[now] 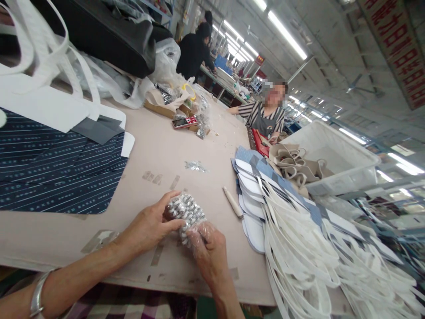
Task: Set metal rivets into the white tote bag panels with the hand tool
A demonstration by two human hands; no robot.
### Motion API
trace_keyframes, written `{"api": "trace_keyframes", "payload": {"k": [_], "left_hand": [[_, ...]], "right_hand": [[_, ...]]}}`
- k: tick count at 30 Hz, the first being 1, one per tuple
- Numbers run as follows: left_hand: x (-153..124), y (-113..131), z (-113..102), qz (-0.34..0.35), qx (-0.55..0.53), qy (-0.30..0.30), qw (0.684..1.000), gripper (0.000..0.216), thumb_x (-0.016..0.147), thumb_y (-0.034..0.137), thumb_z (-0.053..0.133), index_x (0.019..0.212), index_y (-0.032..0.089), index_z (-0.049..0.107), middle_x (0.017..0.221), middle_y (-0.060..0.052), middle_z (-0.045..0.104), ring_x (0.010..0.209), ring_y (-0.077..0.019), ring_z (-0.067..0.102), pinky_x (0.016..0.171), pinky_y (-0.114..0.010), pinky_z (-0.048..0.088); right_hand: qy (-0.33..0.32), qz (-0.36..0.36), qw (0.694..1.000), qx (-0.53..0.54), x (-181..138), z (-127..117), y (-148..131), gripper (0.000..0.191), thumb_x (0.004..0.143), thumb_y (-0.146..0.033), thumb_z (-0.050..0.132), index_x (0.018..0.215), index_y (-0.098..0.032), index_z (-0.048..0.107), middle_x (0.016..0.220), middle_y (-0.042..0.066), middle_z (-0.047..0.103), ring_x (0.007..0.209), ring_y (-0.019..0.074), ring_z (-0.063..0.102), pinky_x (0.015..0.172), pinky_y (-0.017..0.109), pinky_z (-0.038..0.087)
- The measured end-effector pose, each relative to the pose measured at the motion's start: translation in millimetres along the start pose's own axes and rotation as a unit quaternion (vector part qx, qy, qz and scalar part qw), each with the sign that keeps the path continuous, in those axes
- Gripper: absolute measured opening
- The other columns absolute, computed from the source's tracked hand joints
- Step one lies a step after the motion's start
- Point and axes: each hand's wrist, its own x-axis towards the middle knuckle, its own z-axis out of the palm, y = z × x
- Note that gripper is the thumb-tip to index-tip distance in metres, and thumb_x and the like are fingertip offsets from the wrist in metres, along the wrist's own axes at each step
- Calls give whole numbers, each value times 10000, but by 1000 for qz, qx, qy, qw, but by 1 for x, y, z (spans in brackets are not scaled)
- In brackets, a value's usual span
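Both of my hands are on a clear plastic bag of small silver metal parts (pixel 186 211) near the front edge of the beige table (pixel 159 146). My left hand (pixel 149 226) pinches the bag's left end with thumb and fingers. My right hand (pixel 209 250) grips the bag's lower right end, with loose plastic film lying over its fingers. A metal bracelet sits on my left wrist.
A fanned stack of white and blue cut pieces with white straps (pixel 299 239) fills the right. A white stick-shaped tool (pixel 232 201) lies beside it. Dark striped fabric (pixel 56 168) lies left. A white bin (pixel 335 155), a phone (pixel 184 122) and a seated person (pixel 265 115) are beyond.
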Motion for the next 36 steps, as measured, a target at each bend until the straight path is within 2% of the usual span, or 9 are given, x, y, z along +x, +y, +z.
{"api": "trace_keyframes", "payload": {"k": [2,5,7,13,20,25,28,33,36], "left_hand": [[2,0,0,7,2,-4,1000,691,755,515,690,1388,263,578,780,43,711,728,-245,674,697,-312,488],[5,1,0,10,-33,-24,999,634,742,479,691,1327,254,606,750,46,707,738,-248,676,668,-300,481],[6,2,0,18,-50,-40,998,639,728,447,698,1328,253,591,730,55,702,720,-246,676,663,-297,484],[3,4,-1,50,57,-6,997,523,765,405,695,1267,285,610,698,72,669,673,-233,663,704,-304,483],[5,0,2,86,95,25,991,539,765,382,671,1288,261,614,947,-1,744,765,-243,681,811,-336,525],[4,-4,4,101,94,27,990,602,754,399,668,1331,243,599,1137,-54,745,862,-264,693,857,-359,535],[3,-4,4,102,89,26,990,625,739,389,676,1339,232,600,1210,-70,729,894,-268,694,879,-366,526],[3,1,4,106,71,34,991,498,769,364,628,1253,248,647,1114,-46,763,919,-272,707,895,-375,533],[5,0,3,107,64,42,991,433,801,374,598,1209,251,674,1086,-40,785,972,-280,726,927,-382,548]], "right_hand": [[6,-24,999,-22,2,0,-2,309,1005,-242,588,712,-210,682,710,-3,687,667,148,634,626,234,449],[7,-30,999,8,3,2,-2,163,994,-202,624,934,-226,773,875,9,782,797,160,717,726,229,503],[0,-16,1000,23,3,1,-3,162,951,-163,681,1043,-237,792,942,6,807,844,166,745,760,227,522],[-49,16,997,-49,5,-5,-8,360,774,-117,874,1111,-227,809,1022,34,830,894,224,780,786,277,578],[-68,6,988,-136,3,-4,-9,587,749,-119,875,1314,-178,728,1171,107,811,1041,303,785,897,380,634],[-69,-13,986,-152,7,-4,-9,438,822,-92,726,1256,-141,739,1094,112,821,985,290,795,881,382,641],[-53,-19,986,-159,9,-5,-10,446,812,-46,668,1240,-151,740,1105,111,820,991,274,794,897,363,629],[-42,-16,984,-171,9,0,-9,302,861,-177,786,1160,-207,759,1061,81,822,943,272,791,827,341,622],[-5,-49,981,-190,8,9,-2,270,899,-249,795,1160,-192,763,1049,95,823,931,275,794,792,329,623]]}}
